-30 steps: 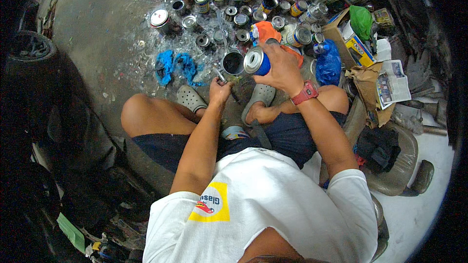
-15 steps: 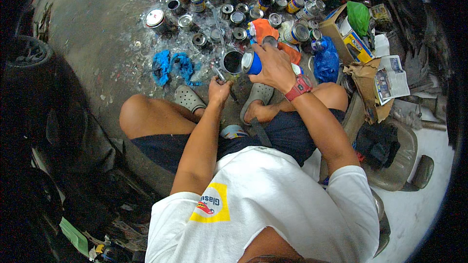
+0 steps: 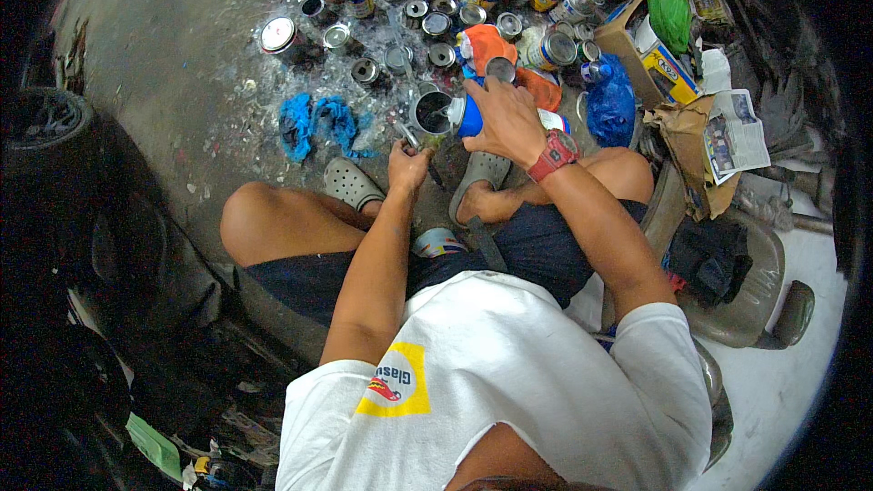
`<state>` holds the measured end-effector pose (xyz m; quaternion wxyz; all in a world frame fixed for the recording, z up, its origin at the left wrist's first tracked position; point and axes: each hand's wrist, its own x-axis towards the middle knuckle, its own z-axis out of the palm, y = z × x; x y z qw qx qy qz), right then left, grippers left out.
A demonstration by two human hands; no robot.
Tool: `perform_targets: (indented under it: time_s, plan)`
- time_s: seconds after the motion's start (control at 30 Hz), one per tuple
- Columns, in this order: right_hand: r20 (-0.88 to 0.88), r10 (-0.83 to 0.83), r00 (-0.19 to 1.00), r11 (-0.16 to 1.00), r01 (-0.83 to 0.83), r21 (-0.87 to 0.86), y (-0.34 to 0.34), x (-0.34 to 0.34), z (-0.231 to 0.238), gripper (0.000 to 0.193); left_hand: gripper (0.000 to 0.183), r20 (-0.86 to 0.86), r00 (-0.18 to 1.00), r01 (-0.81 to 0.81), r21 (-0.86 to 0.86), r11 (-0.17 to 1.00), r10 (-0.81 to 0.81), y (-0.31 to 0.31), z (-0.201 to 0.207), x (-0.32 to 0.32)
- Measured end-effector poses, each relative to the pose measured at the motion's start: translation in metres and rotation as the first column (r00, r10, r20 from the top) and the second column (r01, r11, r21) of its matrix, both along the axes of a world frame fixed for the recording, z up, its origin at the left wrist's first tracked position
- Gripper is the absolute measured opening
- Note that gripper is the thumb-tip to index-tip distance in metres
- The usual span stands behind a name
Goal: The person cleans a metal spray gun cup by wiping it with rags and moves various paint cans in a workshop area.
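Note:
My right hand [image 3: 509, 118], with a red watch on the wrist, grips a blue and white can [image 3: 469, 115] tipped on its side, its mouth toward an open dark-filled tin [image 3: 431, 115] on the floor. Just below that tin, my left hand [image 3: 406, 164] is closed on a thin metal tool [image 3: 406, 135] whose tip reaches the tin's rim. I sit low with my knees apart and grey clogs on my feet.
Several open and lidded paint tins [image 3: 436, 0] crowd the paint-spattered floor ahead. A blue rag [image 3: 318, 123] lies left, an orange cloth [image 3: 491, 45] and blue bag [image 3: 611, 109] right. Cardboard box [image 3: 637, 45], newspaper [image 3: 735, 132], a tyre [image 3: 41, 127] at left.
My right hand has tipped the blue can further over toward the open tin. My left hand with the tool has stayed by the tin.

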<state>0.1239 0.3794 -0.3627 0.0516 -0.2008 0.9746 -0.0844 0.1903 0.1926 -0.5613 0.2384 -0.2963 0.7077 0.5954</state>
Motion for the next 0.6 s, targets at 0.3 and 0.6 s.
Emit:
perform_targets:
  time_s: [0.3, 0.6]
  plan:
    - [0.076, -0.064, 0.995, 0.998, 0.064, -0.002, 0.006, -0.002, 0.001, 0.082, 0.071, 0.019, 0.999, 0.035, -0.012, 0.999, -0.034, 0.004, -0.011, -0.002]
    - [0.153, -0.464, 0.872, 0.655, 0.455, -0.603, 0.049, -0.01, -0.03, 0.082, 0.073, 0.091, 0.996, -0.034, 0.31, 0.95, 0.006, 0.006, -0.002, -0.006]
